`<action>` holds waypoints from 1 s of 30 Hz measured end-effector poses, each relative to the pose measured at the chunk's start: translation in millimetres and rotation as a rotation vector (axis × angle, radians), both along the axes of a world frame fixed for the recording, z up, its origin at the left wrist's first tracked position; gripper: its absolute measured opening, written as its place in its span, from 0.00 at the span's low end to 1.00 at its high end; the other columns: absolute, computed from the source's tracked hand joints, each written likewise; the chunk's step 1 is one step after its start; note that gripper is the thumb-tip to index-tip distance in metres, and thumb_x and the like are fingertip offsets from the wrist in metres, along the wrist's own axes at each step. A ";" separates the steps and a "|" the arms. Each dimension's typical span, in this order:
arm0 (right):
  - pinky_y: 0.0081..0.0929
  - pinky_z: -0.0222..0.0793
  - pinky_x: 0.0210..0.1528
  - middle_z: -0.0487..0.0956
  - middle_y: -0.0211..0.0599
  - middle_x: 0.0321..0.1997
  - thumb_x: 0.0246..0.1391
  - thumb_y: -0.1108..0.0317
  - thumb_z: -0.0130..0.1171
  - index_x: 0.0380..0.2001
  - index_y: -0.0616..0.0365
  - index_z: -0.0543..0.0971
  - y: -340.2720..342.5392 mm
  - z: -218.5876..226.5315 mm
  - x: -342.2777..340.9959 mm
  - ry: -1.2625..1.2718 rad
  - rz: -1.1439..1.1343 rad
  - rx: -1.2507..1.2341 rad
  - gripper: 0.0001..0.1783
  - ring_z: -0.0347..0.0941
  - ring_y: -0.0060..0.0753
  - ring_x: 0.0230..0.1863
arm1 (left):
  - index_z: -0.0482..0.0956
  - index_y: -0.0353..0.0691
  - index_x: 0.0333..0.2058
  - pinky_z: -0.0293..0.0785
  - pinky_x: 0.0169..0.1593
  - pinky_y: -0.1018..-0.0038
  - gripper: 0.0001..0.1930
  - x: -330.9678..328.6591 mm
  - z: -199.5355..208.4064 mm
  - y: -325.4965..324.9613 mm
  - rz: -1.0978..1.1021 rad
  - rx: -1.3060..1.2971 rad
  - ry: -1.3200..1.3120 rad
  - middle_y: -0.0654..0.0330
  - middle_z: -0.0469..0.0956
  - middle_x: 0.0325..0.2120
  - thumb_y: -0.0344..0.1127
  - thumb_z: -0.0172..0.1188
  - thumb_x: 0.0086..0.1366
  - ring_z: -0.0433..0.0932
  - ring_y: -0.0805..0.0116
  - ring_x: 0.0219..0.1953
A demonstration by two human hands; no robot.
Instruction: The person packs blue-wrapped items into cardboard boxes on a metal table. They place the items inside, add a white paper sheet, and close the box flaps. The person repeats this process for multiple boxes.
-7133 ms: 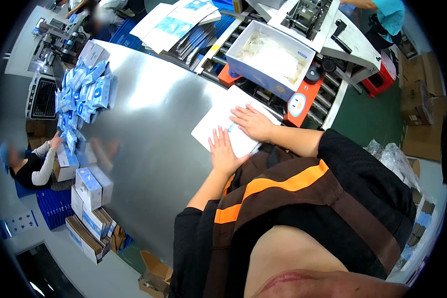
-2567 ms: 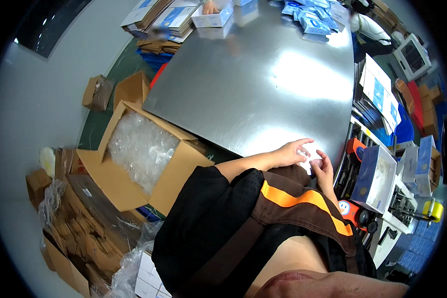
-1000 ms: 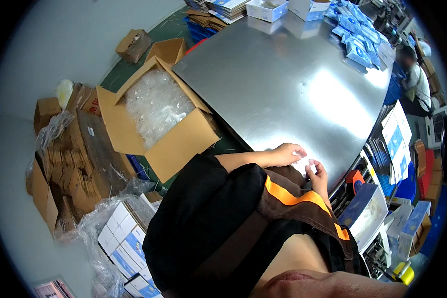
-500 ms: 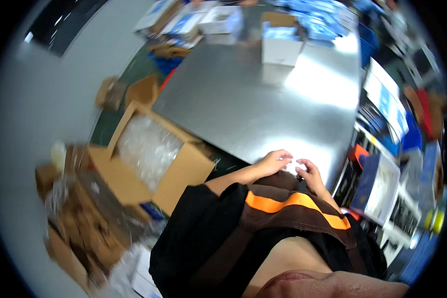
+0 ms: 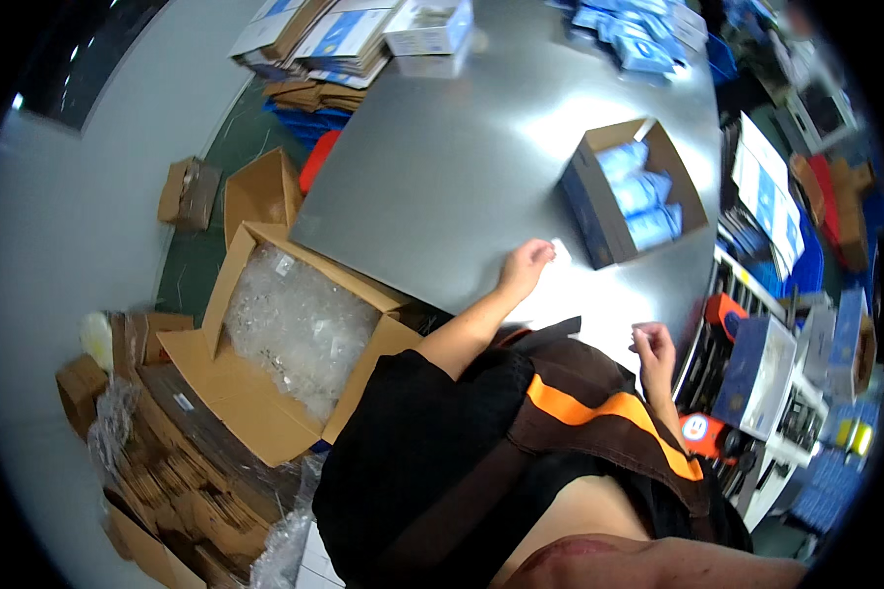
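My left hand (image 5: pixel 527 269) is closed in a pinch over the metal table (image 5: pixel 413 187), with a small white piece (image 5: pixel 560 251) at its fingertips. What kind of piece it is, I cannot make out. Just beyond that hand stands an open carton (image 5: pixel 599 236), dark on its near side, with blue packets (image 5: pixel 641 193) lying in a row inside. The fingertips are close to its near corner but apart from it. My right hand (image 5: pixel 656 355) is held by the table's near edge, fingers curled together; whatever they hold is too small to name.
To the left, a big cardboard box (image 5: pixel 241 398) is full of clear plastic packaging (image 5: pixel 295 324). Flattened cardboard (image 5: pixel 192 461) lies below it. Blue packets (image 5: pixel 638 44) and a white box (image 5: pixel 428 27) are on the table's far end. A blue-sided box (image 5: pixel 756 378) stands at right.
My hands, close together before, have moved apart, the left one forward over the table. The carton stands nearer and turned, its blue packets now showing. The view has shifted too.
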State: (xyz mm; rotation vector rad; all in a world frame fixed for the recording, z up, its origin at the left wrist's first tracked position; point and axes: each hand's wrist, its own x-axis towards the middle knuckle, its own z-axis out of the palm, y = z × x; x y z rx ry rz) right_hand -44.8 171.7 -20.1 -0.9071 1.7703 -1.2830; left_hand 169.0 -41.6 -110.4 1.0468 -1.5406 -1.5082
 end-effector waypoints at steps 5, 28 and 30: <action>0.28 0.63 0.54 0.77 0.39 0.43 0.56 0.74 0.58 0.31 0.61 0.71 -86.7 43.6 -0.8 0.399 0.016 -0.089 0.06 0.72 0.31 0.45 | 0.76 0.38 0.44 0.71 0.48 0.62 0.12 105.7 -27.2 -94.9 0.701 -0.125 -0.394 0.51 0.80 0.39 0.38 0.52 0.68 0.76 0.52 0.44; 0.33 0.70 0.38 0.76 0.42 0.32 0.51 0.72 0.62 0.34 0.61 0.76 -241.1 6.1 -18.3 0.953 0.394 0.216 0.08 0.75 0.46 0.34 | 0.76 0.44 0.33 0.61 0.55 0.55 0.08 132.3 -89.4 -113.1 0.734 -0.378 -0.876 0.60 0.74 0.41 0.41 0.60 0.61 0.70 0.56 0.49; 0.36 0.70 0.36 0.77 0.43 0.31 0.49 0.72 0.63 0.33 0.60 0.77 -219.7 11.3 -29.8 0.988 0.448 0.175 0.08 0.76 0.49 0.34 | 0.77 0.44 0.34 0.61 0.55 0.56 0.08 126.0 -92.6 -108.0 0.783 -0.371 -0.857 0.61 0.75 0.39 0.41 0.60 0.61 0.70 0.56 0.49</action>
